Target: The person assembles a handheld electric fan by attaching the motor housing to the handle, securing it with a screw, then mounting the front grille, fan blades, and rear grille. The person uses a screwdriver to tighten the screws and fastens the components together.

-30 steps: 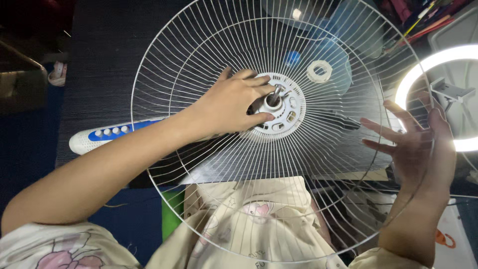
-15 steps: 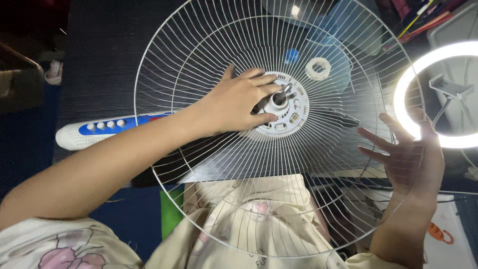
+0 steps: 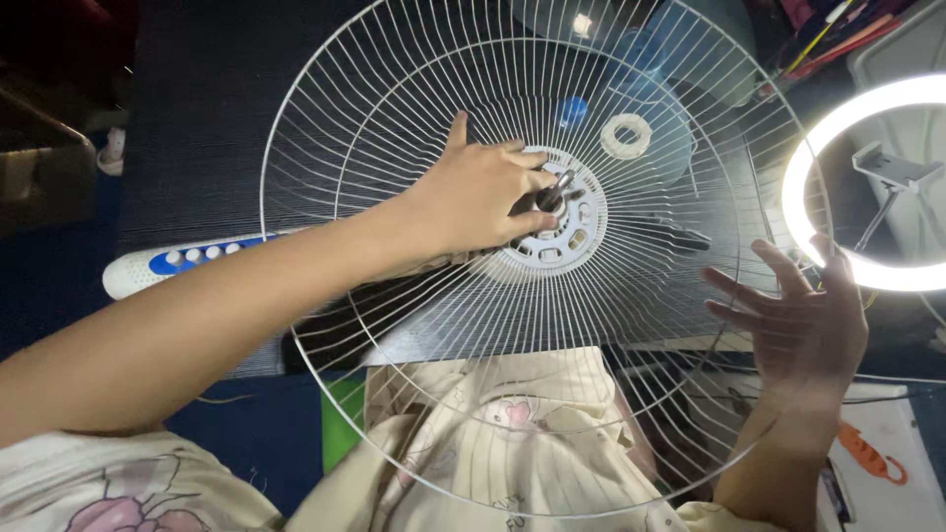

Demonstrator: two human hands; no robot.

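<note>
I hold a big round white wire fan guard tilted above my lap. My left hand reaches over its front and curls around the centre, fingers closed on the hub beside the dark metal shaft. Below the fingers shows the white plastic hub plate. My right hand is at the guard's right rim, seen through the wires, with the palm facing the guard and the fingers spread. I cannot tell whether it touches the wires.
Behind the guard on the black table lie a white ring nut, a small blue cap and translucent blue fan blades. A white and blue control panel lies at left. A lit ring light stands at right.
My left hand has slid further over the hub and now covers the white collar around the shaft. My right hand has dropped lower along the rim and moved slightly left.
</note>
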